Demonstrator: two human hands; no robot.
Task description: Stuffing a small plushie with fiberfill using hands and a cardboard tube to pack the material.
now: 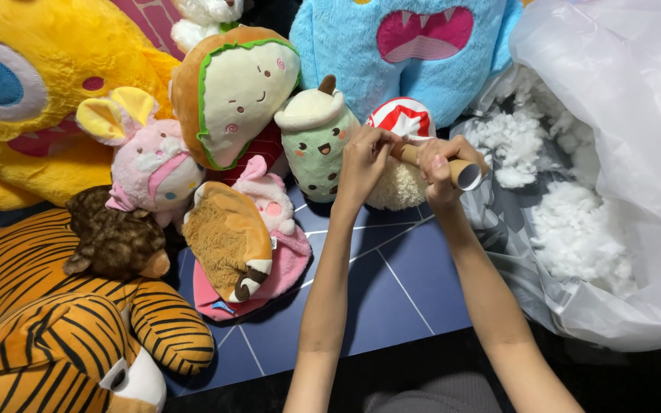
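Both hands work at a mushroom plush among the toys.
The left hand pinches the red-and-white mushroom plush at its cap, while the right hand grips a cardboard tube (its open end faces the bag of white stuffing).

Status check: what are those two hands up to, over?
Left hand pinching the cream plush toy. Right hand gripping cardboard tube against it. Green cup plush crowds the left side.

Far left sits a yellow monster, near left a tiger; far centre a blue monster; right, a stuffing bag.
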